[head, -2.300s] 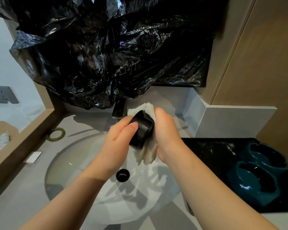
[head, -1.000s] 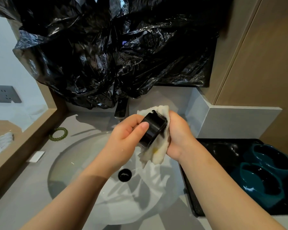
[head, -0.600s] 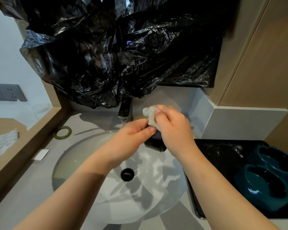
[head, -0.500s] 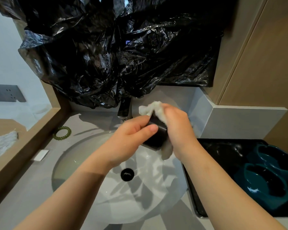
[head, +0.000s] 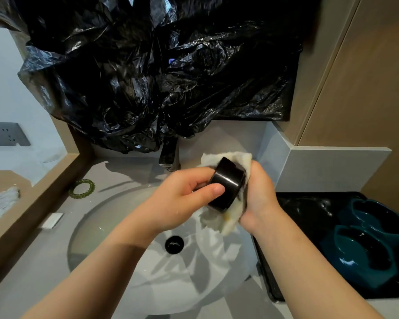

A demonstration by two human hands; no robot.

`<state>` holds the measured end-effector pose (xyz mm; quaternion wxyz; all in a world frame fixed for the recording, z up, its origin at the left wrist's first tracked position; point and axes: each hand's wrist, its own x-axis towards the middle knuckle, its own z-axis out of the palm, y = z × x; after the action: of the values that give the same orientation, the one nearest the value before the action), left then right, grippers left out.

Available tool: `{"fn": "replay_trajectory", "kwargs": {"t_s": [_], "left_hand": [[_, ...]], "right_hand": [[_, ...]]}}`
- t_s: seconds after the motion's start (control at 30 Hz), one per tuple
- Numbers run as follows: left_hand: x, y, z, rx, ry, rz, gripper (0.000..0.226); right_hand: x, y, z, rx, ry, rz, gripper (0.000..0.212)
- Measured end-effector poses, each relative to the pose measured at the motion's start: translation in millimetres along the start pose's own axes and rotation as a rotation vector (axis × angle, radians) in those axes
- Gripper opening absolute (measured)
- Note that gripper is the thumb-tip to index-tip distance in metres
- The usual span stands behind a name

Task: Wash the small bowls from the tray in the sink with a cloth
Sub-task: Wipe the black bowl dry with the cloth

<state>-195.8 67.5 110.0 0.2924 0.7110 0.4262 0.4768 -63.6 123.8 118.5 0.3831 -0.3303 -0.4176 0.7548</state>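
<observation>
Our left hand (head: 189, 194) grips the black bowl (head: 227, 185) by its wall, above the sink (head: 115, 226) that lies under both hands. Our right hand (head: 259, 199) clutches the cloth (head: 228, 222), which is pressed against the bowl. Right of that hand, a tray (head: 304, 210) carries two teal bowls (head: 366, 254).

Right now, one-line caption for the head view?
Left hand grips black bowl, right hand presses cloth to it over sink.
</observation>
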Motion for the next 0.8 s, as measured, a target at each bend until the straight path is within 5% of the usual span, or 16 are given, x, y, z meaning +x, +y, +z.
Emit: {"fn": "replay_trajectory", "kwargs": {"t_s": [0.1,0.2,0.3,0.47,0.53,0.67,0.8], "left_hand": [[-3.1,-11.3,1.3,-0.090,0.120,-0.116,0.015],[-1.3,-24.4,2.6,-0.132,0.328,-0.306,0.021],[8.2,-22.9,9.2,-0.308,0.422,-0.419,0.024],[15.4,-27.0,5.8,-0.530,0.551,-0.505,0.025],[10.7,-26.2,10.1,-0.455,0.500,-0.508,0.023],[5.5,-13.3,16.8,-0.439,0.439,-0.316,0.029],[16.8,-19.5,3.9,-0.393,0.582,-0.407,0.020]], "right_hand": [[8.6,10.1,-4.4,0.116,0.099,0.132,0.023],[7.0,19.7,-1.9,-0.156,0.361,-0.185,0.025],[3.9,24.4,12.2,-0.495,0.115,-0.581,0.029],[12.3,53.0,17.5,-1.020,0.017,-0.725,0.051],[21.8,45.8,15.6,-0.926,0.026,-0.609,0.047],[22.6,14.9,18.9,-0.339,0.182,-0.009,0.033],[-1.3,48.7,27.6,-0.361,0.113,-0.246,0.037]]}}
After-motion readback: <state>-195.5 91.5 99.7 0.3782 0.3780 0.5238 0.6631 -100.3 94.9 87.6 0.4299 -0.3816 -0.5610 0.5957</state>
